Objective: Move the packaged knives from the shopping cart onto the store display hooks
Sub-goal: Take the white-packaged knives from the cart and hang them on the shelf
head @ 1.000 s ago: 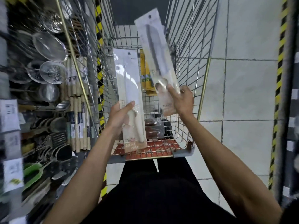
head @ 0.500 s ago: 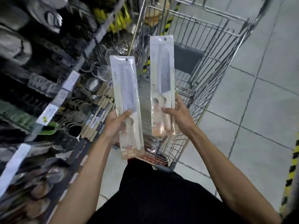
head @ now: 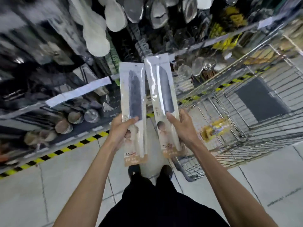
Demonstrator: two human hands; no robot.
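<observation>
You have a knife pack in each hand, both lifted clear of the shopping cart (head: 246, 115), which stands just to your right. Your left hand (head: 122, 129) grips the left packaged knife (head: 133, 95) at its lower part, thumb across the front and fingers behind. Your right hand (head: 182, 128) holds the right packaged knife (head: 162, 92) the same way, thumb pressed on the front near the handle end. Both packs stand nearly upright, blades up, side by side and almost touching at their upper edges, with their hang holes at the top.

The store display (head: 114, 18) is ahead of you and to the left, hung with ladles and strainers, but it is too blurred to pick out any free hook, or to say whether any knives hang there already. So judge the task as mid-way through one carry: these two packs are out of the cart and not yet hung. At least one yellow pack (head: 214, 129) lies in the cart; whether it holds a knife cannot be told from here.

What is left, as it looks: bring each pack up to a hook, thread the hole over it, let go, then go back to the cart for whatever remains.
</observation>
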